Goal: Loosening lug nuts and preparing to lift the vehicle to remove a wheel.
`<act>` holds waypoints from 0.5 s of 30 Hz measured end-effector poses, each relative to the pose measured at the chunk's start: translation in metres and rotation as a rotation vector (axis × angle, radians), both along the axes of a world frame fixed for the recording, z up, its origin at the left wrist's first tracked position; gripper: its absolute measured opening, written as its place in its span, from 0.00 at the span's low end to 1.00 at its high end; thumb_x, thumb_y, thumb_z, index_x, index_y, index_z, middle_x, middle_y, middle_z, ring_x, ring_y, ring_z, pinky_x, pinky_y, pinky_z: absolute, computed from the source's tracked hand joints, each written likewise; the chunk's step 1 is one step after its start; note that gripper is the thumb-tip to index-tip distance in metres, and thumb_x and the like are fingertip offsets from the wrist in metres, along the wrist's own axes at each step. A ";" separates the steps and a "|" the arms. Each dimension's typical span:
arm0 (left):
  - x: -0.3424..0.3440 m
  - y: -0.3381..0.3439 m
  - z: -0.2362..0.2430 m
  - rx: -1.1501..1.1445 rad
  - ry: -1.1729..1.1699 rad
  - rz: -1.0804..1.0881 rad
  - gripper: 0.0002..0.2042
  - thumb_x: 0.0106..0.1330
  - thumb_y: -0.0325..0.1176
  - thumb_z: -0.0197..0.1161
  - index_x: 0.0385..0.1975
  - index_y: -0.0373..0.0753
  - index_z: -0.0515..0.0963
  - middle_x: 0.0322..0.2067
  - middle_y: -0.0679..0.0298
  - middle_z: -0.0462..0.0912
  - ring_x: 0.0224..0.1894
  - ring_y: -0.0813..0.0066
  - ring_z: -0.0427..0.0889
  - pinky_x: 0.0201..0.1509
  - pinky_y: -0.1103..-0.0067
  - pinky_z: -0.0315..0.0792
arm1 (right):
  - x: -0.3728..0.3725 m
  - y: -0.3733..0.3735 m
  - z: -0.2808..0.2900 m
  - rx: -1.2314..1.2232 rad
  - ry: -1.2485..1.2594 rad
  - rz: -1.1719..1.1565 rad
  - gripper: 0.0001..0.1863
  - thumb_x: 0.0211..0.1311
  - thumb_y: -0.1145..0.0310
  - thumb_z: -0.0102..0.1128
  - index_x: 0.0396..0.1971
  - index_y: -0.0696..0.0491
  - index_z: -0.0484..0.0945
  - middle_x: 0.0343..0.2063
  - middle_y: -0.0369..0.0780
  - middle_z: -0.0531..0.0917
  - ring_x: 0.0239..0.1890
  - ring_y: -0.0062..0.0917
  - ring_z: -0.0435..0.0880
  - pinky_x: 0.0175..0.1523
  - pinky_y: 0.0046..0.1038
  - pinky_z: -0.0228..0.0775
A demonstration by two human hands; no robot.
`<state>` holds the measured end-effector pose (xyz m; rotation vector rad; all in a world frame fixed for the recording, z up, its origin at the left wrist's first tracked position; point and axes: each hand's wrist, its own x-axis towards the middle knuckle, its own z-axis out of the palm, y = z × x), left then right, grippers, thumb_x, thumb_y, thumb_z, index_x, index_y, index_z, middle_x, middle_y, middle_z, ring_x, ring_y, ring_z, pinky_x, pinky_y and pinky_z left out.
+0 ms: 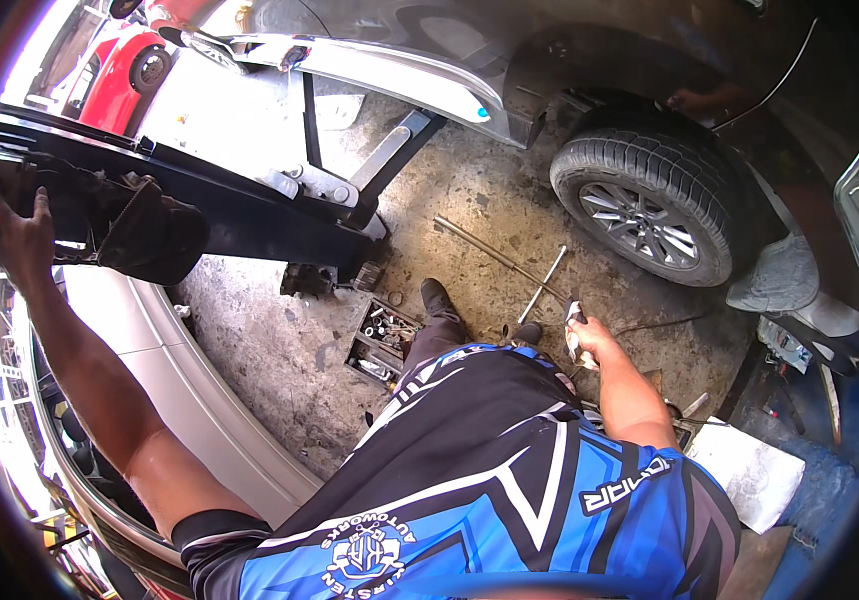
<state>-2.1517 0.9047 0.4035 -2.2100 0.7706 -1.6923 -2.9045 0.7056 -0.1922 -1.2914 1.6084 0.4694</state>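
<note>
My left hand (26, 238) reaches up at far left to a dark box (15, 185) on the black lift post. Its thumb and a finger are stretched out against the box. A dark cap (162, 232) hangs beside that hand. My right hand (602, 343), low in front of me, is closed around a crumpled white rag (577, 346). Below it, a cross-shaped wheel wrench (495, 253) shows against the floor, with a pale crossbar (550, 280). One end of the wrench meets the rag; I cannot tell whether my hand also grips it.
A dark vehicle with a front wheel (640, 215) stands ahead right. A lift arm (390, 160) reaches under it from the black post (250, 215). A tool tray (380, 340) lies by my feet. A pale car (140, 340) is at left, a red car (115, 80) farther back.
</note>
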 end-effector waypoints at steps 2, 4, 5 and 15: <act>-0.002 -0.001 -0.002 0.022 -0.006 0.038 0.37 0.63 0.56 0.62 0.68 0.47 0.60 0.64 0.53 0.69 0.66 0.49 0.68 0.70 0.61 0.59 | 0.002 -0.001 0.006 -0.016 -0.007 0.017 0.30 0.64 0.44 0.56 0.51 0.56 0.78 0.49 0.52 0.82 0.53 0.41 0.81 0.55 0.38 0.72; -0.004 -0.001 -0.003 0.018 -0.006 0.043 0.37 0.63 0.57 0.61 0.69 0.48 0.60 0.65 0.53 0.69 0.66 0.49 0.68 0.70 0.60 0.59 | 0.003 -0.002 0.010 -0.017 0.009 0.036 0.32 0.65 0.44 0.56 0.54 0.58 0.76 0.51 0.53 0.81 0.55 0.41 0.80 0.56 0.37 0.71; -0.004 -0.002 -0.003 0.015 -0.003 0.040 0.37 0.63 0.57 0.62 0.69 0.48 0.60 0.65 0.53 0.69 0.66 0.49 0.68 0.70 0.60 0.59 | 0.003 -0.001 0.010 -0.020 0.016 0.037 0.33 0.65 0.44 0.56 0.55 0.59 0.74 0.53 0.53 0.79 0.56 0.42 0.79 0.57 0.37 0.70; 0.001 -0.001 -0.004 -0.028 0.048 -0.047 0.38 0.62 0.57 0.63 0.69 0.48 0.60 0.66 0.55 0.68 0.68 0.50 0.64 0.72 0.58 0.54 | -0.003 0.002 -0.011 -0.065 0.063 0.055 0.29 0.63 0.47 0.58 0.51 0.57 0.76 0.47 0.51 0.83 0.49 0.39 0.83 0.52 0.37 0.73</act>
